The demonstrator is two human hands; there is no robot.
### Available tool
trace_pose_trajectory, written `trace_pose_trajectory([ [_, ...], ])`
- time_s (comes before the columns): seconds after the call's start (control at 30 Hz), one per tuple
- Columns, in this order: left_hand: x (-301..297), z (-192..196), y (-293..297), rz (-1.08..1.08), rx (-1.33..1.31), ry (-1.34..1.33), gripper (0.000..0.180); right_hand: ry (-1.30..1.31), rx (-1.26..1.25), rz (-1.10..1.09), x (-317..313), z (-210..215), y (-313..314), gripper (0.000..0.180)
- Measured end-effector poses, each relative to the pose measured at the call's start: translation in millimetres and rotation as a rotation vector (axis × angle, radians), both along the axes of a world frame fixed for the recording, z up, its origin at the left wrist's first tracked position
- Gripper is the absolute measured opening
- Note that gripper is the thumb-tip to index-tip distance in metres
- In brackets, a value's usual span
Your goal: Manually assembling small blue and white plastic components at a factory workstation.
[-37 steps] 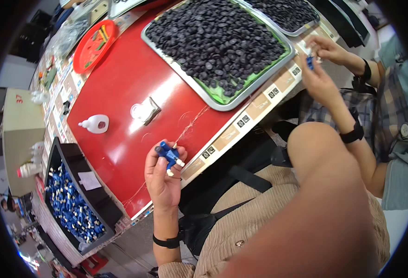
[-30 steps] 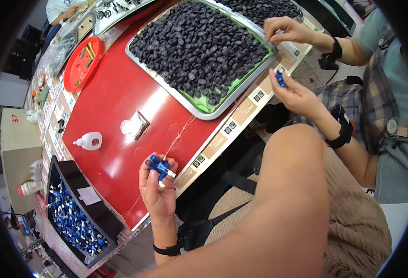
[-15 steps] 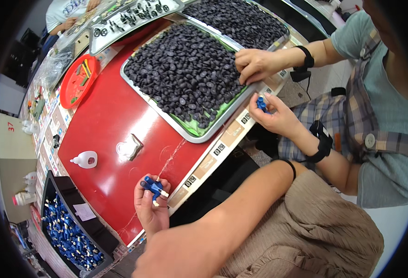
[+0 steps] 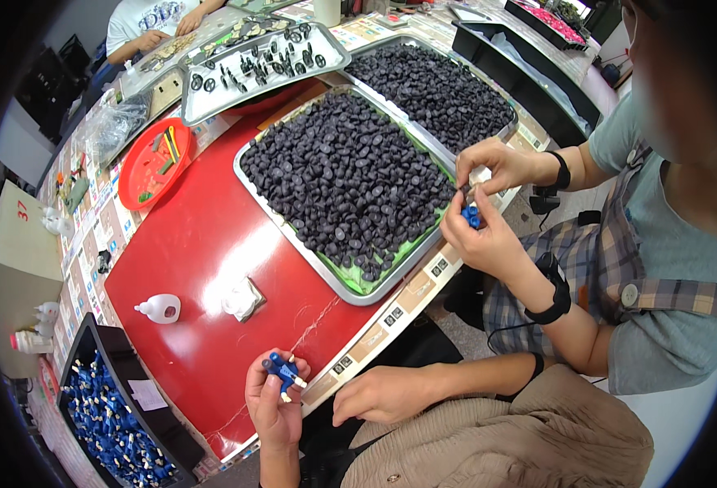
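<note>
My left hand (image 4: 273, 407), closed at the near edge of the red table, holds a small blue toy figure body (image 4: 285, 371) with cream-coloured ends. To its right, my right hand (image 4: 383, 394) hangs loosely just off the table edge; its fingers are loosely stretched and nothing shows in them. A metal tray (image 4: 350, 298) lined with green holds a heap of small dark rounded pieces (image 4: 334, 179) ahead of me. On the red surface lie a white squeeze bottle (image 4: 160, 308) and a crumpled whitish wad (image 4: 244, 299).
A co-worker's hands (image 4: 489, 236) hold another blue piece at the right. A black bin (image 4: 143, 382) of blue figure bodies stands lower left. Beyond are a red round tray (image 4: 135, 183), a tray of black wheel-like parts (image 4: 212, 102) and a second tray of dark pieces (image 4: 432, 89).
My right arm has swung back from across the front, and its hand now shows beside the table edge. The left hand keeps the blue figure body. The co-worker's hands have come together.
</note>
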State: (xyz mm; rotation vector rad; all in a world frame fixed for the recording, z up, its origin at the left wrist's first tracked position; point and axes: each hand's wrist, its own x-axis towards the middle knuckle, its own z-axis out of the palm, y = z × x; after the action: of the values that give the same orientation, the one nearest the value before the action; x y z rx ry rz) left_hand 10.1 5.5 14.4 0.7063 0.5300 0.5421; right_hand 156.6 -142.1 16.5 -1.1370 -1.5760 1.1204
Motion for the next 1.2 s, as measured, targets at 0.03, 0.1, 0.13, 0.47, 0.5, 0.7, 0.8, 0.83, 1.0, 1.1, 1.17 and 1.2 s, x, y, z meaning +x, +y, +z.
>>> trace_pose_trajectory([
  [0.03, 0.1, 0.5, 0.3, 0.000, -0.002, 0.007, 0.037, 0.003, 0.002, -0.008, -0.8, -1.9, 0.5, 0.026],
  [0.1, -0.5, -0.9, 0.2, 0.002, -0.003, -0.003, 0.037, -0.007, -0.001, -0.002, -2.0, -2.3, 0.7, 0.026],
  [0.13, -0.8, -1.5, 0.2, 0.004, -0.008, -0.004, 0.037, -0.013, -0.011, 0.018, -3.2, -3.1, 0.8, 0.026],
  [0.47, -1.6, -1.9, -1.4, 0.030, -0.013, 0.008, 0.038, 0.060, -0.119, 0.156, -26.3, -21.8, -5.2, 0.025],
  [0.5, -1.6, -3.2, -1.2, 0.026, -0.018, 0.001, 0.039, 0.075, -0.135, 0.167, -29.4, -23.3, -6.2, 0.023],
  [0.7, -2.4, -2.6, 2.4, -0.055, -0.043, -0.039, 0.039, 0.038, -0.045, 0.131, -46.4, -30.4, -13.0, 0.022],
  [0.8, -6.4, -4.7, 1.4, -0.050, -0.043, -0.027, 0.038, 0.050, -0.056, 0.123, -46.4, -32.1, -11.2, 0.021],
  [0.83, -7.0, -6.2, 1.9, -0.049, -0.049, -0.040, 0.038, 0.064, -0.088, 0.125, -45.7, -32.0, -10.1, 0.021],
  [1.0, -5.6, -5.4, 3.5, -0.056, -0.056, -0.038, 0.037, 0.058, -0.101, 0.115, -45.9, -36.9, -9.9, 0.020],
  [1.1, -5.4, -5.0, 2.9, -0.053, -0.052, -0.029, 0.037, 0.046, -0.094, 0.114, -46.9, -37.0, -10.0, 0.019],
  [1.17, -4.8, -4.4, 2.4, -0.048, -0.061, -0.032, 0.037, 0.040, -0.086, 0.114, -47.4, -38.1, -9.9, 0.018],
  [1.2, -4.9, -4.8, 2.6, -0.045, -0.059, -0.032, 0.037, 0.031, -0.078, 0.111, -48.3, -39.7, -9.9, 0.018],
])
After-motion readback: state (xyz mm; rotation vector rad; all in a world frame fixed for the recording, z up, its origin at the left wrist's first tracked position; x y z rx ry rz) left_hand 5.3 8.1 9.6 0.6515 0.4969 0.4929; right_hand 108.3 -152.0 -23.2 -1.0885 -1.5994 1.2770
